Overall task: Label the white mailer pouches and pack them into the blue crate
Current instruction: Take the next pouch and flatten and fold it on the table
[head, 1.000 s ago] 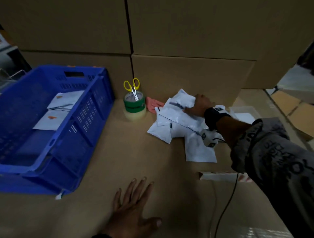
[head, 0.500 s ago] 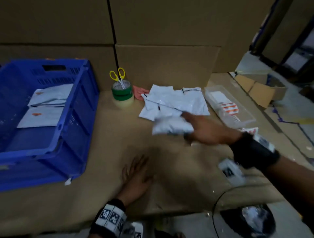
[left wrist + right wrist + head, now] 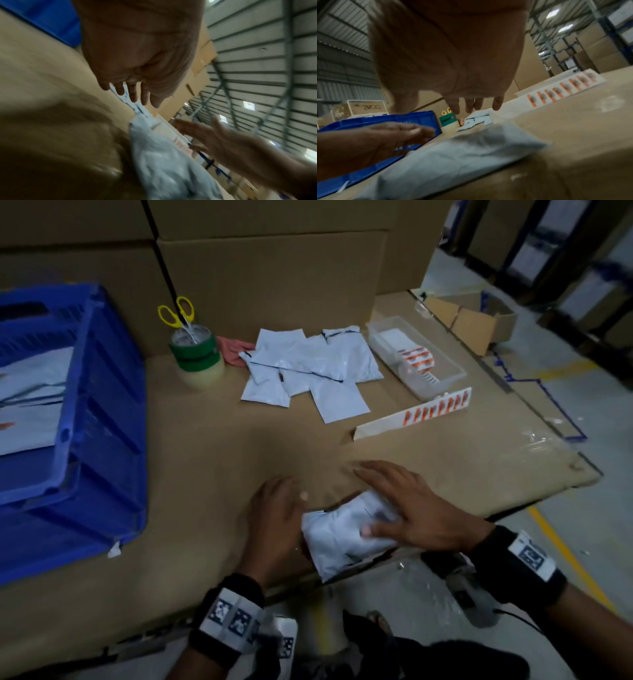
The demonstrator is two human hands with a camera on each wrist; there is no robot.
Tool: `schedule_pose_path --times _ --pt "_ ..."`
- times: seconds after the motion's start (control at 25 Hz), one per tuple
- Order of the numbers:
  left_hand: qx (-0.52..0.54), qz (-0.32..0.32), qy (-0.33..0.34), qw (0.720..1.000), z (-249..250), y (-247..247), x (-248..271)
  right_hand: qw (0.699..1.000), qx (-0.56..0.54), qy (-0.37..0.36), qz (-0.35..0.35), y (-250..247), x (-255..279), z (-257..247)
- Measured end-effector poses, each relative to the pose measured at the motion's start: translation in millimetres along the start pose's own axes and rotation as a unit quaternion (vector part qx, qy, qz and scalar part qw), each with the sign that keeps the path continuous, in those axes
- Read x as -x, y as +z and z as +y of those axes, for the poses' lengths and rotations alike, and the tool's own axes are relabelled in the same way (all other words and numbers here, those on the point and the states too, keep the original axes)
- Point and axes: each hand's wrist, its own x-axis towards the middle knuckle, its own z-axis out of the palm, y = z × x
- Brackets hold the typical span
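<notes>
My right hand [image 3: 418, 515] lies flat with straight fingers on a white mailer pouch [image 3: 342, 537] at the cardboard table's [image 3: 191, 460] near edge, my left hand [image 3: 277, 525] beside it, the blue crate [image 3: 102, 419] far left.

Warehouse packing station. Large brown corrugated cartons [image 3: 270, 278] were stacked at 12 o'clock; tall blue-framed storage racks [image 3: 606, 44] loaded with cartons stood at 2 o'clock. Ribbed metal roof [image 3: 257, 56] overhead; yellow floor line [image 3: 565, 553] at 4 o'clock.

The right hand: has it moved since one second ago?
Yes. The right hand left the pouch pile by the cardboard boxes and now rests on one white pouch at the table's near edge.
</notes>
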Motion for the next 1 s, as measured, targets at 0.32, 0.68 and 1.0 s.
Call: schedule_pose_path --times 0.32,0.68,1.0 --pt "-0.256 -0.057 0.106 0.959 32.0 58.6 30.5 0.986 0.107 0.088 0.096 63.6 -37.4 4.8" --pt "-0.342 -0.068 0.055 0.936 28.2 56.2 41.4 0.985 0.125 0.053 0.111 75.6 -39.5 18.6" --pt "-0.342 -0.111 0.047 0.932 30.4 47.9 39.3 0.996 0.01 0.033 0.082 68.9 -36.8 32.6"
